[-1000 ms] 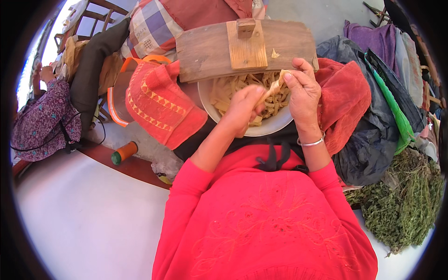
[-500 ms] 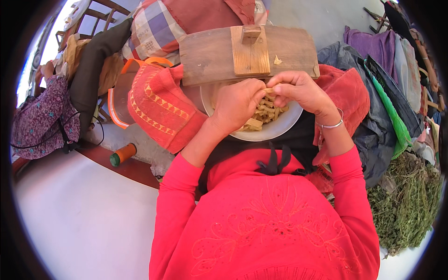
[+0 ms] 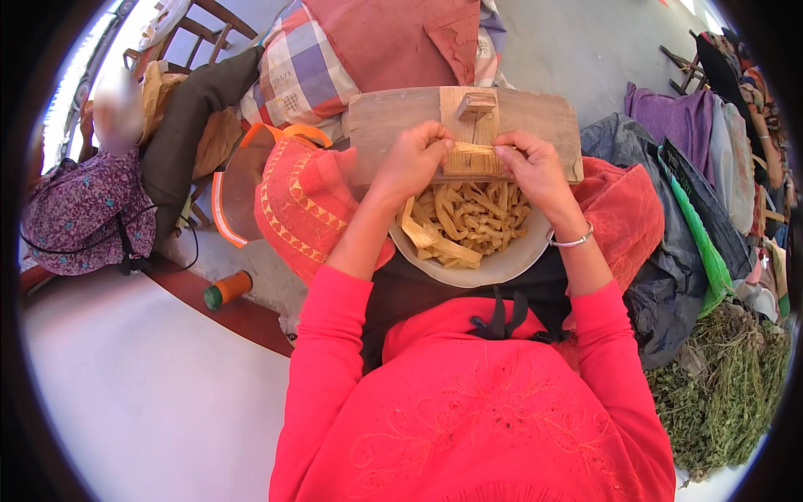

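A wooden board (image 3: 535,125) with a raised block (image 3: 474,105) lies beyond your bowl (image 3: 502,266). Your left hand (image 3: 414,159) and right hand (image 3: 535,167) each pinch an end of one pale strip (image 3: 473,148), stretching it taut against the block, apparently to steady it.

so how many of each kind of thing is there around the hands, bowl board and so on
hands: 2, left hand and right hand, pinching one pale strip between them
wooden board: 1
bowl of pale strips: 1
silver bangle: 1
orange-and-green cylinder on the floor: 1
bundle of dried herbs: 1
total: 7
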Demonstrator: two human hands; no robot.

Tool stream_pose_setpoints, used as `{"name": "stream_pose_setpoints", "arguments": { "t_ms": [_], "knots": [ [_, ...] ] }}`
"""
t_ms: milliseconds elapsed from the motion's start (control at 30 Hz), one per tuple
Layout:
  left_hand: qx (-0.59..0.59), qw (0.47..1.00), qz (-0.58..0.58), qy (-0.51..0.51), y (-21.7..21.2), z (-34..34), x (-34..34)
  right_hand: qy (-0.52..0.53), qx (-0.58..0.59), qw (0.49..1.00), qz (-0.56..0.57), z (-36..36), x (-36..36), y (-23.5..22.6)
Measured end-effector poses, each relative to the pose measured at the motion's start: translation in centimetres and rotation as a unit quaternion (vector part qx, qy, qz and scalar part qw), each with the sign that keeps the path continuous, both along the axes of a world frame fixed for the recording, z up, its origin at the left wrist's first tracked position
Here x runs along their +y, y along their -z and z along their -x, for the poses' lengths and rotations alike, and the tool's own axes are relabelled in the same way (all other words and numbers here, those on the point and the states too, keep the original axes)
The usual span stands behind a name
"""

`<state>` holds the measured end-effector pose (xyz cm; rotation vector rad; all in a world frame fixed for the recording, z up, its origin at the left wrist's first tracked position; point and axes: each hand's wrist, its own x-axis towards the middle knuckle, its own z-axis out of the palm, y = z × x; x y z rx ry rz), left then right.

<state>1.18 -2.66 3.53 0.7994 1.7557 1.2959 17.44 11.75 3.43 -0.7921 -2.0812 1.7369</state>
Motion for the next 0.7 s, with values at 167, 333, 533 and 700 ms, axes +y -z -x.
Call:
{"name": "stream_pose_setpoints", "arguments": {
  "t_ms": [167, 333, 533, 700],
  "knots": [
    [0.228, 0.971, 0.065, -0.018, 0.1, 0.6, 0.5, -0.042, -0.071, 0.954, -0.287, -0.9, -0.3, -0.5],
    [0.087, 0.995, -0.013, -0.052, 2.0, -2.8, -2.6, -0.036, 0.027, 0.890, -0.453, -1.6, -3.4, -3.5],
    [-0.265, 0.964, -0.024, 0.023, -2.9, -7.8, -1.6, -0.001, -0.049, 0.923, -0.382, -1.3, -4.8, -4.4],
    [0.263, 0.954, 0.044, 0.135, -4.9, -5.6, -3.0, -0.173, -0.096, 0.909, -0.368, -5.3, -3.2, -3.9]
  ]
}}
